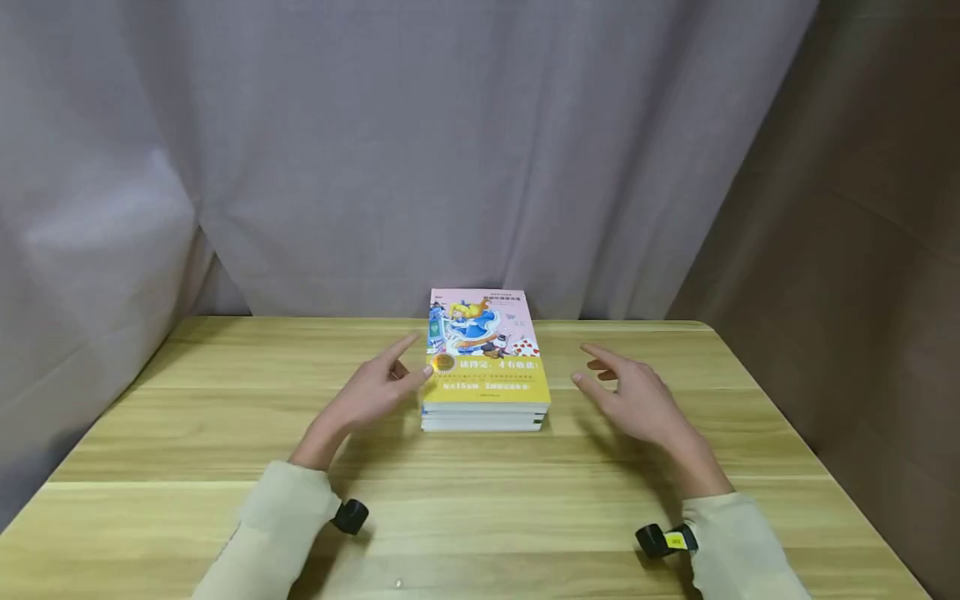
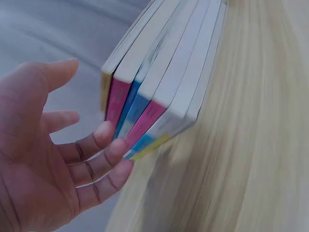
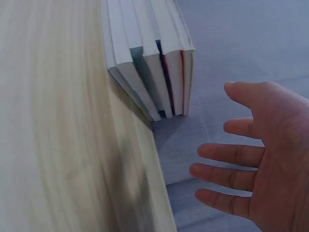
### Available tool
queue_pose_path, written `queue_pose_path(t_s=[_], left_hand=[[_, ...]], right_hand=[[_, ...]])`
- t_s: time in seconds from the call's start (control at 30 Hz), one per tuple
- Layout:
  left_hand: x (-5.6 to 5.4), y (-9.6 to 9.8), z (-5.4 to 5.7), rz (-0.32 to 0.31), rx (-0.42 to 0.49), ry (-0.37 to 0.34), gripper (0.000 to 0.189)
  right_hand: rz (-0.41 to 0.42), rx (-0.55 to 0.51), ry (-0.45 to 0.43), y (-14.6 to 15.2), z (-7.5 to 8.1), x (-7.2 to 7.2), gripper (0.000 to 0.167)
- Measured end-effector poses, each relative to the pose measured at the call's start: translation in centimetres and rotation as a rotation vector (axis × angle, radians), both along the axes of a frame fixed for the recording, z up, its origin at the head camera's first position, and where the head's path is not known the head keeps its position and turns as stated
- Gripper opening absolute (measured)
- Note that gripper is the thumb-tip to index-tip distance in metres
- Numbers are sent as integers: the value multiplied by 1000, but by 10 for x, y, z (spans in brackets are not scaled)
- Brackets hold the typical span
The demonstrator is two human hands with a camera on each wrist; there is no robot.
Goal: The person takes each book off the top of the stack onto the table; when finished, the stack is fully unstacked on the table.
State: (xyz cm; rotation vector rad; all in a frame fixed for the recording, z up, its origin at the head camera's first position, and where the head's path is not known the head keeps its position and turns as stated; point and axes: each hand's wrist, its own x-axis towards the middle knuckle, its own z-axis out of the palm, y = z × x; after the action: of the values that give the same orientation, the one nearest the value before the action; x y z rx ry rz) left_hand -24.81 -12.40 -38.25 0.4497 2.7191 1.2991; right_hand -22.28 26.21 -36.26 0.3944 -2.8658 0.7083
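A stack of books (image 1: 483, 421) lies on the table, its top book (image 1: 487, 329) showing a pink and yellow cover with a blonde girl in a blue dress. My left hand (image 1: 375, 387) is at the stack's left side, fingers extended, with the thumb tip overlapping the cover's edge in the head view. In the left wrist view its fingertips are right at the coloured spines (image 2: 137, 118). On the other side, my right hand (image 1: 637, 400) hovers apart from the stack, fingers spread. The page edges (image 3: 149, 63) face it in the right wrist view. Neither hand grips anything.
The wooden table (image 1: 480, 508) extends around the stack on both sides and in front. Grey curtain (image 1: 375, 150) hangs close behind its far edge, with darker cloth (image 1: 862, 250) at the right. A small dark camera (image 1: 350, 517) sits at the left wrist, another (image 1: 654, 540) at the right.
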Motion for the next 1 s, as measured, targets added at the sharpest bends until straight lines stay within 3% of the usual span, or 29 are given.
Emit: queue_pose_path(t_s=[0.17, 0.3, 0.57, 0.8, 1.0], left_hand=[[-15, 17, -5, 19, 42, -48, 85], [-21, 21, -9, 45, 43, -82, 94], [-25, 10, -11, -10, 227, -254, 93], [-27, 2, -9, -57, 318, -343, 94], [-27, -5, -10, -77, 447, -433, 87]], right_hand=[[14, -26, -17, -5, -8, 0, 62], [38, -46, -23, -11, -13, 0, 61], [81, -52, -23, -19, -17, -4, 61], [152, -198, -99, -30, -26, -5, 60], [190, -235, -123, -39, -34, -8, 56]])
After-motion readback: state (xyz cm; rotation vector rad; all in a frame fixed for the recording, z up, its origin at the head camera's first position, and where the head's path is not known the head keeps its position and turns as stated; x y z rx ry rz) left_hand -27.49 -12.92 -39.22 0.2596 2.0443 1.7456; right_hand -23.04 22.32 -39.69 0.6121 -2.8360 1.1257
